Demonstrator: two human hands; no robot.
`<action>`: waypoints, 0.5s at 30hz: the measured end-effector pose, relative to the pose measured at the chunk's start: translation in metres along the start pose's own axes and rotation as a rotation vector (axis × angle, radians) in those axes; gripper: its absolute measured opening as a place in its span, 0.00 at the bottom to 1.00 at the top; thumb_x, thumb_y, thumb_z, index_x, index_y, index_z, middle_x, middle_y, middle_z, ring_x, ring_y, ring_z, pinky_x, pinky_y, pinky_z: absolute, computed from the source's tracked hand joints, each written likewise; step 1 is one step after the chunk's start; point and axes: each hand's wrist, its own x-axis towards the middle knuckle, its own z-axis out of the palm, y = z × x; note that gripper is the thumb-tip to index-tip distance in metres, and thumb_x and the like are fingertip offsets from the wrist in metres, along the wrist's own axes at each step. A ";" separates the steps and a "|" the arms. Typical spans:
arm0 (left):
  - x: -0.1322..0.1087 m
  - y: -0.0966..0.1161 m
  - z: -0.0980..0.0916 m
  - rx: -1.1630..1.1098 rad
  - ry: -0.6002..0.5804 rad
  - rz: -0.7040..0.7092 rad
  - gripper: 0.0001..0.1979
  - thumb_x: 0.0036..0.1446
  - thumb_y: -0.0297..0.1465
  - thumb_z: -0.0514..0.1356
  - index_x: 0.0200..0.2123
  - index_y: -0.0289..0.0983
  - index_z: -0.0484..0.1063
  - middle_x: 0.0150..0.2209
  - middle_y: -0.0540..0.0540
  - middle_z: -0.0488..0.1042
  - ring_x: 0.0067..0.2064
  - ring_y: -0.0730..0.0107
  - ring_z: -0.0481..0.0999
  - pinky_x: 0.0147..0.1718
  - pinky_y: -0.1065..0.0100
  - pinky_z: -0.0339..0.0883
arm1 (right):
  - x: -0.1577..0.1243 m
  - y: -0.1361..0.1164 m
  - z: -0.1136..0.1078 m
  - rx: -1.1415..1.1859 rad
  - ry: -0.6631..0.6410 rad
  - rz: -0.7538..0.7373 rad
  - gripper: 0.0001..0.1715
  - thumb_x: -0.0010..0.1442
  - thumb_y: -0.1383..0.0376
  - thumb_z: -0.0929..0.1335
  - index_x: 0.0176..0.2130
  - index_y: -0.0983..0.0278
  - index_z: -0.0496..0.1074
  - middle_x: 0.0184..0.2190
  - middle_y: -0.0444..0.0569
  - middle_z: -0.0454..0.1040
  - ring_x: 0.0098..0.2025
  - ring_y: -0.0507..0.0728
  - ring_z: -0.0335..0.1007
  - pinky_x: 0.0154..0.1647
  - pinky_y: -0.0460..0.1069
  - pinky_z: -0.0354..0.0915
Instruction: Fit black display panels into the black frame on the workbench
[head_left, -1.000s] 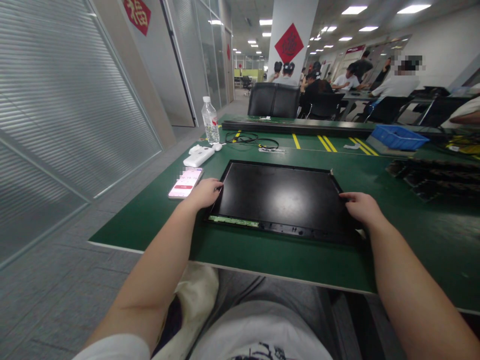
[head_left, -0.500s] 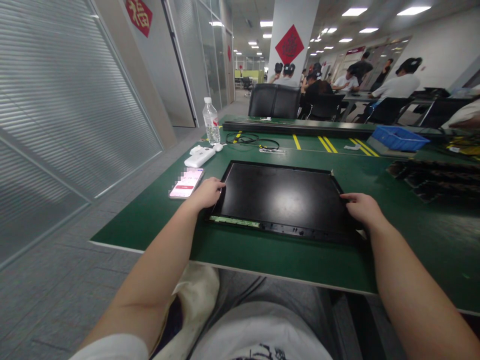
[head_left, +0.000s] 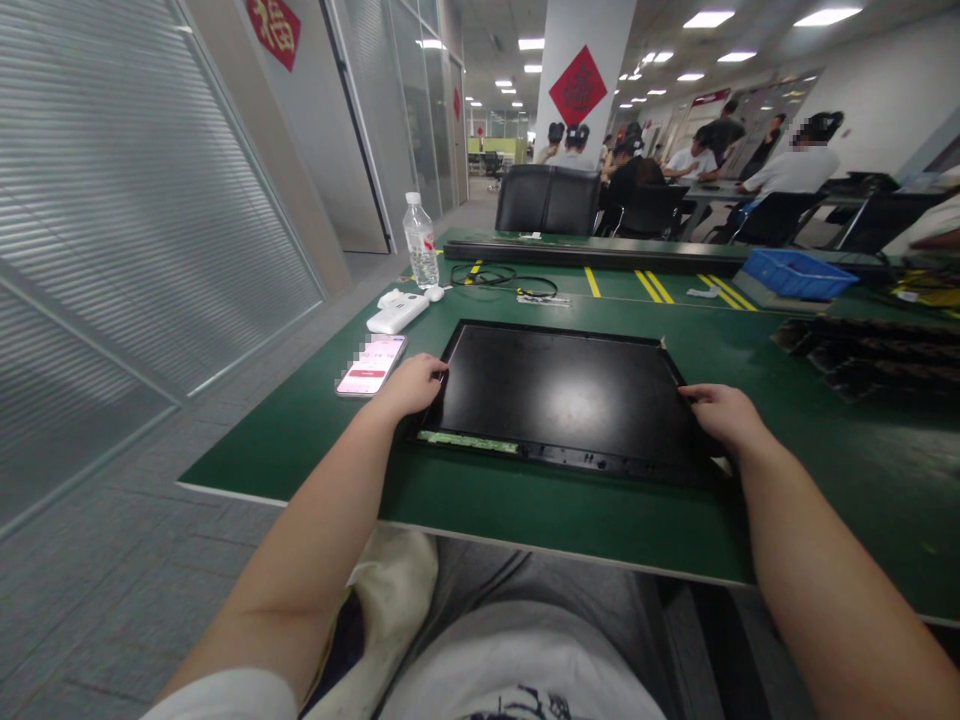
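Note:
A black flat display panel (head_left: 559,400) lies face up in front of me, with a strip of green circuit board (head_left: 466,441) along its near left edge. My left hand (head_left: 417,385) grips the panel's left edge, thumb on the frame and the other fingers mostly hidden at the side. On the opposite side, my right hand (head_left: 724,412) holds the right edge in the same way, its lower fingers partly out of sight. A phone with a lit pink screen (head_left: 370,366) rests just left of my left hand.
Behind the phone are a white device (head_left: 397,313) and a water bottle (head_left: 421,245). A black cable (head_left: 501,277) coils at the back of the green table (head_left: 570,525). To the right sit a blue tray (head_left: 796,275) and dark stacked strips (head_left: 862,355). Several people sit farther off.

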 end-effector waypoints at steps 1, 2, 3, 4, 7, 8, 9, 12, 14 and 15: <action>0.000 0.000 0.000 0.002 -0.004 0.001 0.28 0.56 0.27 0.55 0.57 0.37 0.82 0.59 0.38 0.80 0.62 0.47 0.77 0.66 0.56 0.67 | -0.001 -0.001 0.000 0.015 0.002 0.013 0.29 0.50 0.77 0.68 0.50 0.67 0.84 0.27 0.51 0.78 0.28 0.57 0.72 0.35 0.50 0.68; 0.000 0.000 -0.001 0.005 -0.007 0.001 0.28 0.56 0.27 0.54 0.57 0.36 0.82 0.59 0.38 0.80 0.62 0.47 0.77 0.66 0.56 0.66 | -0.002 -0.002 0.000 0.033 0.003 0.029 0.29 0.50 0.77 0.68 0.51 0.68 0.84 0.28 0.51 0.79 0.27 0.56 0.71 0.34 0.49 0.67; 0.000 0.001 -0.001 0.008 -0.010 -0.001 0.28 0.57 0.27 0.54 0.57 0.36 0.82 0.59 0.38 0.80 0.62 0.48 0.77 0.66 0.57 0.66 | -0.003 -0.003 0.000 0.051 0.002 0.043 0.30 0.51 0.77 0.67 0.51 0.69 0.84 0.29 0.52 0.79 0.27 0.56 0.71 0.33 0.49 0.66; 0.000 0.001 -0.001 0.009 -0.013 -0.003 0.28 0.57 0.27 0.54 0.57 0.36 0.82 0.59 0.39 0.80 0.62 0.48 0.77 0.66 0.57 0.66 | -0.003 -0.003 0.001 0.068 0.002 0.052 0.30 0.51 0.77 0.67 0.52 0.69 0.84 0.31 0.52 0.80 0.27 0.55 0.70 0.33 0.49 0.66; -0.001 0.002 -0.001 -0.001 -0.013 -0.005 0.28 0.56 0.27 0.55 0.58 0.37 0.82 0.60 0.39 0.79 0.62 0.47 0.77 0.66 0.58 0.66 | -0.002 -0.001 0.002 0.096 0.012 0.060 0.29 0.52 0.77 0.67 0.52 0.70 0.84 0.34 0.53 0.81 0.28 0.55 0.70 0.33 0.49 0.64; -0.001 0.002 -0.001 -0.003 -0.011 -0.004 0.28 0.56 0.27 0.55 0.58 0.36 0.82 0.60 0.38 0.79 0.62 0.46 0.77 0.66 0.57 0.66 | -0.001 0.000 0.003 0.102 0.012 0.060 0.29 0.52 0.77 0.67 0.52 0.69 0.84 0.34 0.53 0.81 0.28 0.55 0.70 0.33 0.49 0.64; -0.001 0.002 -0.001 -0.005 -0.010 -0.001 0.28 0.56 0.26 0.55 0.58 0.36 0.82 0.60 0.38 0.79 0.62 0.45 0.77 0.66 0.56 0.67 | 0.000 0.002 0.003 0.109 0.011 0.059 0.29 0.52 0.77 0.67 0.52 0.69 0.84 0.34 0.53 0.81 0.28 0.55 0.70 0.33 0.49 0.64; -0.001 0.001 -0.001 -0.008 -0.004 0.006 0.28 0.57 0.26 0.54 0.58 0.36 0.82 0.61 0.37 0.79 0.62 0.44 0.77 0.66 0.54 0.67 | 0.003 0.006 0.005 0.141 0.007 0.056 0.30 0.51 0.76 0.67 0.52 0.70 0.83 0.33 0.53 0.81 0.28 0.55 0.70 0.34 0.49 0.65; -0.001 0.001 -0.001 0.002 -0.007 0.010 0.28 0.57 0.26 0.54 0.59 0.34 0.81 0.61 0.36 0.79 0.62 0.44 0.77 0.66 0.54 0.67 | 0.004 0.007 0.006 0.153 0.010 0.066 0.29 0.51 0.76 0.68 0.52 0.70 0.83 0.31 0.53 0.80 0.27 0.56 0.69 0.33 0.49 0.65; -0.001 0.002 -0.002 0.011 -0.009 0.011 0.28 0.58 0.25 0.54 0.59 0.33 0.81 0.61 0.36 0.79 0.62 0.45 0.77 0.66 0.55 0.67 | 0.004 0.008 0.006 0.158 0.011 0.073 0.29 0.51 0.75 0.68 0.52 0.70 0.83 0.30 0.52 0.80 0.27 0.55 0.69 0.33 0.49 0.65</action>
